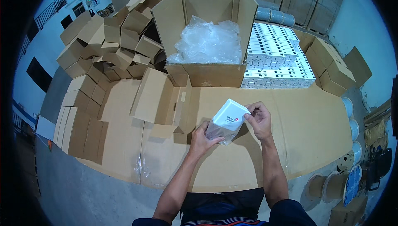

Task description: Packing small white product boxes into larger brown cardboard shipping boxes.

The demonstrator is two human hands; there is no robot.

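White box in clear wrap sat between both hands: left hand fingers curled under it, right hand fingertips pinched its top corner.

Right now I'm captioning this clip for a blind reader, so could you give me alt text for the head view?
Two bare hands hold a small white box in a clear plastic sleeve over a cardboard-covered table, left hand at its lower end, right hand at its top corner. Behind stand a big open carton of clear plastic, stacked white boxes and a heap of small brown cartons.

Small white box, half in clear plastic wrap, tilted, held in the air above cardboard-covered surface, w/ red mark on top.
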